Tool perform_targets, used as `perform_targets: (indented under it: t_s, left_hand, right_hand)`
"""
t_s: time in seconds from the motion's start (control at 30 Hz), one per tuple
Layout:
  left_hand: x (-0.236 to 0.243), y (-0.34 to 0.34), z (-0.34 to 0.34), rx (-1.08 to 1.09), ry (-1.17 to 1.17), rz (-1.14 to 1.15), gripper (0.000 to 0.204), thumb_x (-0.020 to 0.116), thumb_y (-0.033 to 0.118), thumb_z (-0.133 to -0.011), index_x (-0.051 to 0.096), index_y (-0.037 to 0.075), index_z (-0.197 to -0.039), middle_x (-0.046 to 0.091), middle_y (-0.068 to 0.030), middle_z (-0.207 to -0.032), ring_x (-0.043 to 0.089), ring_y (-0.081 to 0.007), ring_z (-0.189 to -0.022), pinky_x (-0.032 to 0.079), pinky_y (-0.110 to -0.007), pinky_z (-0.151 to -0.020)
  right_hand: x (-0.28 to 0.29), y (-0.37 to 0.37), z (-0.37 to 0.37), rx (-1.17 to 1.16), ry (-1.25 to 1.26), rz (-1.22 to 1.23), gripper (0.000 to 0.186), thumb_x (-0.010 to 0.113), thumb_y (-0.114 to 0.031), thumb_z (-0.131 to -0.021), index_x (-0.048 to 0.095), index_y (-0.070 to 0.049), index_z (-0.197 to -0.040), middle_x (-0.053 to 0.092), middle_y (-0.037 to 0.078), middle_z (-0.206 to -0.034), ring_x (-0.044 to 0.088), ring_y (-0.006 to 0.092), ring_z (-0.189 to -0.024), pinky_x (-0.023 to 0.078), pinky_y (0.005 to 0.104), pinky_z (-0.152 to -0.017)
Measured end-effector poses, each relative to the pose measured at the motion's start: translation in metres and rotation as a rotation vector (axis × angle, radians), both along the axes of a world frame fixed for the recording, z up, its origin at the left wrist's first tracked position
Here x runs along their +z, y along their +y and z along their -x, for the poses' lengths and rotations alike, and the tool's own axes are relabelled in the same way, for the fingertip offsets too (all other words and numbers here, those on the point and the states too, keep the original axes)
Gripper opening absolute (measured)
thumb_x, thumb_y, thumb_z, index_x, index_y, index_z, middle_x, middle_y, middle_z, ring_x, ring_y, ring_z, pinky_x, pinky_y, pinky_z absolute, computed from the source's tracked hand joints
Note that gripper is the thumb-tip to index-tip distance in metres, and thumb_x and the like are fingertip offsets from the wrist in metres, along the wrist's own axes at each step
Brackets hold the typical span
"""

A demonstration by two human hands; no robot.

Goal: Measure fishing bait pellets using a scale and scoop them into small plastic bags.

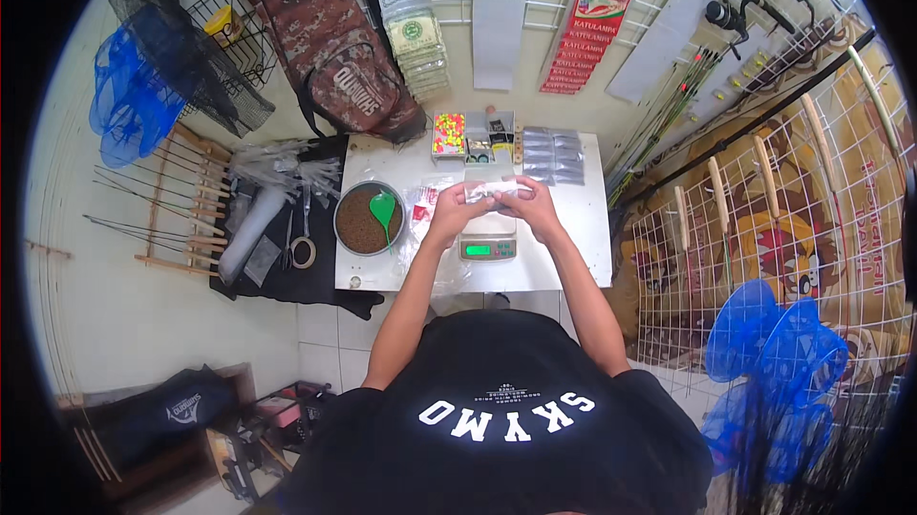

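On the white rectangular table (592, 219), a round grey bowl (367, 252) of brown granules (356, 217) stands left of the pale digital scale (488, 249) with its lit green display. Above the scale, left hand (449, 214) and right hand (535, 206) pinch a small whitish plastic packet (490, 190) between them; a slackened or uneven grip could drop it.

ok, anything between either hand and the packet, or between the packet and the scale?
Nothing visible. The left hand and right hand already pinch the packet. No object shows between it and the scale, though the hands hide part.
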State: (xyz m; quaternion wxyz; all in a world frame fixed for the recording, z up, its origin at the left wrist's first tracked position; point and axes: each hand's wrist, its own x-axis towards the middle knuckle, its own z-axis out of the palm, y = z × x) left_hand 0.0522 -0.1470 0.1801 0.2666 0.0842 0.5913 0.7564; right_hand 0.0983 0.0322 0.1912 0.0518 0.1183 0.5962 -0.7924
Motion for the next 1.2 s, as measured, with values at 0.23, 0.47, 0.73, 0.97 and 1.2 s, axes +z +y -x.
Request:
perform_targets:
  t_s: [0.23, 0.47, 0.73, 0.97, 1.2]
  left_hand:
    - [0.012, 0.007, -0.007, 0.005, -0.089, -0.044, 0.025, 0.067, 0.007, -0.085, 0.061, -0.002, -0.107, 0.067, -0.0091, -0.099, 0.066, -0.0145, -0.087, 0.056, -0.027, -0.078]
    - [0.018, 0.003, -0.006, 0.057, -0.127, -0.013, 0.025, 0.064, 0.016, -0.089, 0.062, 0.000, -0.107, 0.066, -0.0082, -0.099, 0.065, -0.0158, -0.088, 0.057, -0.030, -0.077]
    - [0.022, 0.004, -0.009, 0.035, -0.070, -0.008, 0.029, 0.061, 0.014, -0.090, 0.059, -0.001, -0.115, 0.065, -0.0081, -0.101, 0.064, -0.0145, -0.091, 0.056, -0.030, -0.079]
    - [0.023, -0.001, -0.011, 0.024, -0.216, 0.035, 0.027, 0.060, 0.024, -0.092, 0.060, 0.002, -0.108, 0.061, -0.0060, -0.100, 0.061, -0.0142, -0.095, 0.055, -0.032, -0.085]
    - [0.023, -0.016, -0.010, 0.059, -0.206, -0.024, 0.033, 0.065, 0.015, -0.088, 0.053, -0.001, -0.114, 0.059, -0.0126, -0.109, 0.062, -0.0179, -0.098, 0.054, -0.033, -0.085]
  right_hand:
    - [0.005, 0.007, -0.006, -0.014, 0.028, -0.003, 0.023, 0.070, -0.006, -0.081, 0.059, 0.003, -0.099, 0.067, 0.010, -0.091, 0.065, 0.0140, -0.080, 0.059, 0.0288, -0.070]
    - [0.017, 0.001, -0.011, -0.021, -0.016, 0.183, 0.013, 0.067, -0.009, -0.085, 0.059, -0.002, -0.092, 0.065, 0.004, -0.085, 0.063, 0.0119, -0.077, 0.061, 0.0308, -0.069]
    - [0.019, 0.000, -0.010, -0.089, -0.114, 0.154, 0.017, 0.069, -0.010, -0.083, 0.053, -0.007, -0.078, 0.059, 0.001, -0.075, 0.062, 0.0105, -0.072, 0.061, 0.0318, -0.068]
    - [0.012, -0.008, -0.010, -0.084, 0.070, 0.063, 0.016, 0.072, -0.006, -0.080, 0.056, -0.005, -0.079, 0.065, 0.004, -0.075, 0.061, 0.0077, -0.070, 0.054, 0.0235, -0.063]
    - [0.010, -0.021, -0.008, -0.159, 0.046, -0.018, 0.017, 0.073, -0.005, -0.078, 0.056, -0.005, -0.076, 0.064, 0.003, -0.073, 0.059, 0.0063, -0.065, 0.049, 0.0207, -0.060]
